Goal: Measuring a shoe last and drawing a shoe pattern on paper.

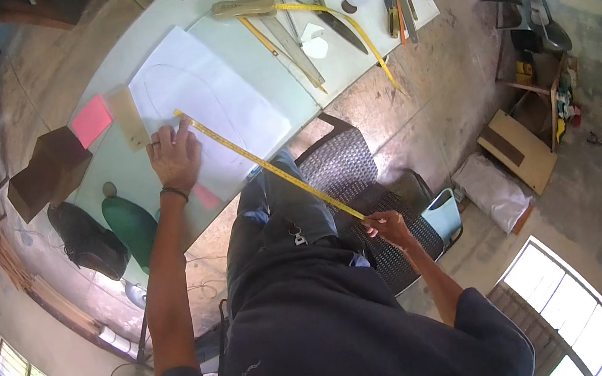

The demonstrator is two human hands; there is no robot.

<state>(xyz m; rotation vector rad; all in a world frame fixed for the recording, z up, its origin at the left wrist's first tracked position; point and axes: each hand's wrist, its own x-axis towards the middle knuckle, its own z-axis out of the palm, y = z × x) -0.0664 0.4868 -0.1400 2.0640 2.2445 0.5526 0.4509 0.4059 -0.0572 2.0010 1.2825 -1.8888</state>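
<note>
I log the left hand half-curled, paper beneath its fingers, tape end at their tips, grip unclear. Right hand pinches the tape.

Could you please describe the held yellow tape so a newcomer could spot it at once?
On the pale table, find the large white sheet. From the left hand on that sheet, the yellow tape slants past the table's edge to the right hand. It alone runs straight between two hands; no hand touches the other yellow strip on the table.
</note>
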